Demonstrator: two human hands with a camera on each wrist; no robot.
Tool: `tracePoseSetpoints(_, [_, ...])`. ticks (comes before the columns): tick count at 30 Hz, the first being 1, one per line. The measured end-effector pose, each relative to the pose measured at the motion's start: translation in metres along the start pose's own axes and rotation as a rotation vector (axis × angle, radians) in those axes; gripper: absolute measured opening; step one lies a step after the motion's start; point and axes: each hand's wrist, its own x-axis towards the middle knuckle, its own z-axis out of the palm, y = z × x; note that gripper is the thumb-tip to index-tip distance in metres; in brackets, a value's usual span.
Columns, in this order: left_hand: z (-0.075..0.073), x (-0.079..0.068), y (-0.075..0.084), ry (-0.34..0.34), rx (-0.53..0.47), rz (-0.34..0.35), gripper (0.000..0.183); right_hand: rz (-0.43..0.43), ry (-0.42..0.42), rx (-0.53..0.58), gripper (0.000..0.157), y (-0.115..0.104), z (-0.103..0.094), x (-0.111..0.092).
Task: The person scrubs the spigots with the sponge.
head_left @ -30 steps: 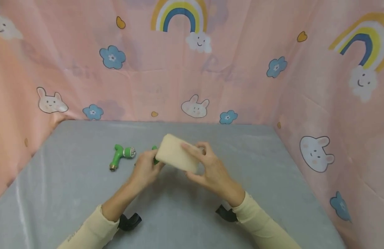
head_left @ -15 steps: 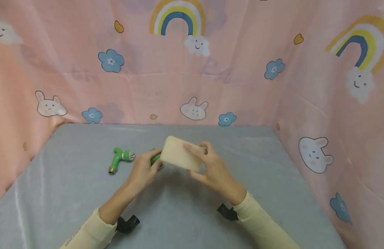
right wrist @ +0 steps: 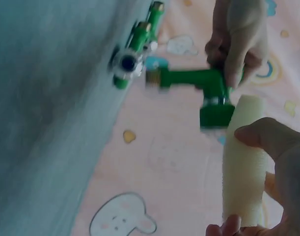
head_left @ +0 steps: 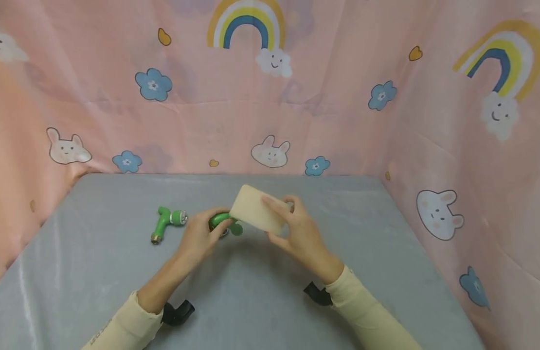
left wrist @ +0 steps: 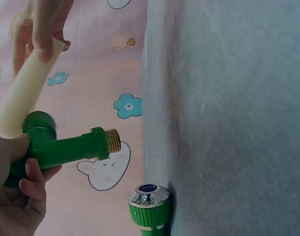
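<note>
My left hand point(head_left: 200, 236) grips a green valve point(left wrist: 66, 150) by its body; the brass threaded end points out past the fingers in the left wrist view. A cream sponge point(head_left: 254, 209) is pinched in my right hand point(head_left: 302, 238), thumb on one side and fingers on the other. Both things are held up above the table. In the right wrist view the sponge's upper edge overlaps the rim of the valve's wide green end. Part of the valve is hidden behind my left fingers and the sponge in the head view.
Another green valve point(head_left: 164, 224) with a chrome ring lies on the grey table point(head_left: 270, 301), left of my left hand. Two green valves show on the table in the right wrist view, one behind the other. A pink printed curtain point(head_left: 340, 121) stands around the table's back and sides.
The sponge has shifted slightly right against the left hand. More of the green valve now shows between my left fingers and the sponge. Both hands keep their holds.
</note>
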Motion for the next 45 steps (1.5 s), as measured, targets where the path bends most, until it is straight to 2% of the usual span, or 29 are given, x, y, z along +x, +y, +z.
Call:
tracePoseSetpoints(4, [-0.001, -0.001, -0.002, 0.025, 0.023, -0.008, 0.020, 0.107, 0.041, -0.006, 0.076, 0.006, 0.000, -0.001])
tracePoseSetpoints(7, [-0.001, 0.000, -0.003, 0.043, 0.031, 0.000, 0.020, 0.074, 0.053, 0.015, 0.077, 0.004, 0.001, -0.002])
tracePoseSetpoints(9, [-0.001, 0.001, -0.003, 0.057, 0.027, 0.007, 0.020, 0.034, 0.032, 0.034, 0.077, 0.002, 0.004, -0.001])
tracePoseSetpoints(11, [-0.002, 0.002, -0.003, 0.067, 0.022, 0.011, 0.021, 0.033, 0.006, 0.036, 0.076, 0.003, 0.007, 0.001])
tracePoseSetpoints(13, [-0.002, 0.003, -0.003, 0.065, 0.022, 0.006, 0.022, 0.091, 0.003, 0.018, 0.076, 0.008, 0.009, 0.003])
tracePoseSetpoints(17, [-0.002, 0.003, -0.002, 0.058, 0.031, -0.014, 0.022, 0.224, 0.066, 0.015, 0.075, 0.015, 0.004, 0.004])
tracePoseSetpoints(20, [-0.002, 0.002, -0.001, 0.058, 0.040, -0.012, 0.023, 0.169, 0.064, 0.066, 0.076, 0.009, 0.001, 0.003])
tracePoseSetpoints(23, [-0.001, 0.002, 0.000, 0.059, 0.037, 0.006, 0.025, 0.077, 0.004, 0.104, 0.076, 0.000, 0.006, 0.001])
tracePoseSetpoints(26, [0.000, 0.003, -0.001, 0.050, 0.011, 0.011, 0.026, 0.076, -0.034, 0.108, 0.076, -0.004, 0.010, 0.001])
tracePoseSetpoints(29, [0.000, 0.004, -0.004, 0.019, -0.051, -0.034, 0.024, 0.155, -0.030, 0.096, 0.077, 0.000, 0.011, 0.002])
tracePoseSetpoints(32, [-0.002, 0.006, -0.008, -0.009, -0.140, -0.115, 0.024, 0.209, 0.004, 0.091, 0.078, 0.006, 0.009, 0.004])
tracePoseSetpoints(35, [-0.003, 0.009, -0.012, -0.025, -0.241, -0.190, 0.026, 0.173, 0.035, 0.115, 0.078, 0.007, 0.009, 0.004])
tracePoseSetpoints(38, [-0.003, 0.011, -0.015, -0.052, -0.337, -0.241, 0.028, 0.093, 0.001, 0.149, 0.079, 0.002, 0.013, 0.001])
tracePoseSetpoints(40, [-0.004, 0.012, -0.015, -0.079, -0.407, -0.287, 0.030, 0.071, -0.031, 0.157, 0.080, 0.001, 0.016, 0.000])
tracePoseSetpoints(42, [-0.004, 0.012, -0.015, -0.098, -0.467, -0.340, 0.034, 0.099, -0.024, 0.130, 0.081, 0.003, 0.019, 0.001])
tracePoseSetpoints(45, [-0.004, 0.012, -0.016, -0.111, -0.556, -0.417, 0.038, 0.177, 0.040, 0.085, 0.081, 0.009, 0.016, 0.003])
